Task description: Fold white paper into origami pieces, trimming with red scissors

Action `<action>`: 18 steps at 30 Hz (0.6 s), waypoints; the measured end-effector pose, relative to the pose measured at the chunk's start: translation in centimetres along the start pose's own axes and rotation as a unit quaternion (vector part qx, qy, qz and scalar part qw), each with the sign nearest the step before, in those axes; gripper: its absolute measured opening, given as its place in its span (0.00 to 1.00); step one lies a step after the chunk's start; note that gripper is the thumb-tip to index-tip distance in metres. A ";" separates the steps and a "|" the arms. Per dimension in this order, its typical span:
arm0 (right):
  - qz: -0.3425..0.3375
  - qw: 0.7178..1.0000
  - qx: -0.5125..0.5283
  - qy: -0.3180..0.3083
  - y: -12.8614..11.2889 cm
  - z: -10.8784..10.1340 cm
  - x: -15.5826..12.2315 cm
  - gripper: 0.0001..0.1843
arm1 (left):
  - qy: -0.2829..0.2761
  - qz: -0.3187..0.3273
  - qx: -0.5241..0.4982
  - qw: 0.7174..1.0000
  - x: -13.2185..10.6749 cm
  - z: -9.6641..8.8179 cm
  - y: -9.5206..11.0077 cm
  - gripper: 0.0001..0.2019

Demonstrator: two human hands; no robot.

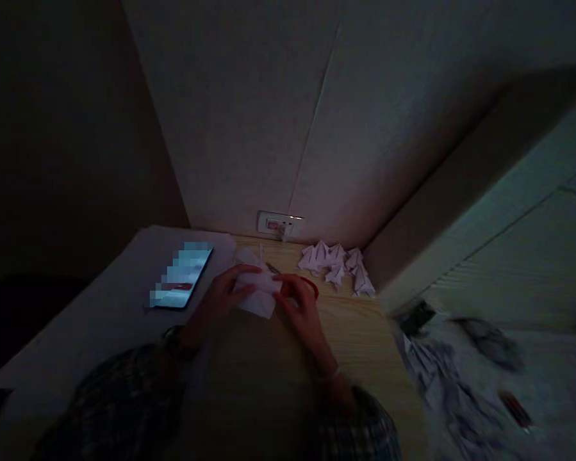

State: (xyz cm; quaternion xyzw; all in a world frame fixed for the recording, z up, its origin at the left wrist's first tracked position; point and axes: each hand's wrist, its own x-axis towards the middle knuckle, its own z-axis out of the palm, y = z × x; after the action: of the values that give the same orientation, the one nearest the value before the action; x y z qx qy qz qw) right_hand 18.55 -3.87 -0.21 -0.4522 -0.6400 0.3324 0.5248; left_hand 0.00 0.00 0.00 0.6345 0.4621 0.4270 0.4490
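A folded sheet of white paper (259, 302) is held between my two hands above the wooden table. My left hand (224, 291) pinches its left side, thumb below and fingers along the top. On the paper's right edge, my right hand (298, 306) grips with thumb and fingers. Behind the right hand shows the red handle (312, 288) of what look like scissors, mostly hidden by the hand and paper. Several folded paper pieces with pointed tips (336, 264) stand grouped to the right, near the wall. The dim light hides fine creases.
A phone (184, 278) with its screen lit lies on large white sheets (124, 288) at the left. A wall socket (280, 224) with a plug sits just behind the table (359, 333). Crumpled cloth (441, 378) lies beyond the table's right edge.
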 end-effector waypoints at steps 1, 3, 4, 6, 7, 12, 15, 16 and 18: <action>0.006 1.000 -0.001 -0.003 0.1 0.0 0.1 0.11 | -0.002 0.003 -0.005 1.000 0.0 0.0 0.1 0.16; 0.018 1.000 0.005 -0.004 0.4 0.0 0.1 0.11 | 0.001 0.003 -0.027 1.000 0.0 0.1 0.2 0.17; 0.025 1.000 0.011 -0.003 0.5 0.0 0.1 0.12 | 0.006 0.000 -0.045 0.999 0.1 0.1 0.1 0.18; 0.042 0.999 0.030 0.003 0.7 0.1 0.1 0.16 | 0.023 -0.008 -0.099 0.995 0.1 0.2 -0.2 0.24; 0.049 0.998 0.042 0.009 0.8 0.2 0.0 0.19 | 0.034 -0.017 -0.127 0.991 0.2 0.2 -0.4 0.27; 0.085 0.989 0.107 0.052 0.7 0.6 -0.1 0.28 | 0.055 -0.057 -0.216 0.973 0.1 0.4 -0.8 0.34; 0.113 0.984 0.123 0.069 0.7 0.6 0.0 0.25 | 0.036 -0.061 -0.254 0.965 0.1 0.7 -0.5 0.32; 0.122 0.981 0.129 0.074 0.7 0.6 0.1 0.24 | 0.036 -0.062 -0.264 0.962 0.1 0.8 -0.3 0.32; 0.138 0.976 0.149 0.080 0.7 0.5 0.1 0.23 | 0.034 -0.067 -0.284 0.956 0.0 0.9 -0.1 0.33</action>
State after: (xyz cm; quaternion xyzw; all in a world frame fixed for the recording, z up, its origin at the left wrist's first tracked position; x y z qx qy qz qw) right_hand 18.20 -3.46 -0.89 -0.4780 -0.4709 0.4560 0.5847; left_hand 0.85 -0.16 -0.26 0.4335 0.3781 0.5308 0.6224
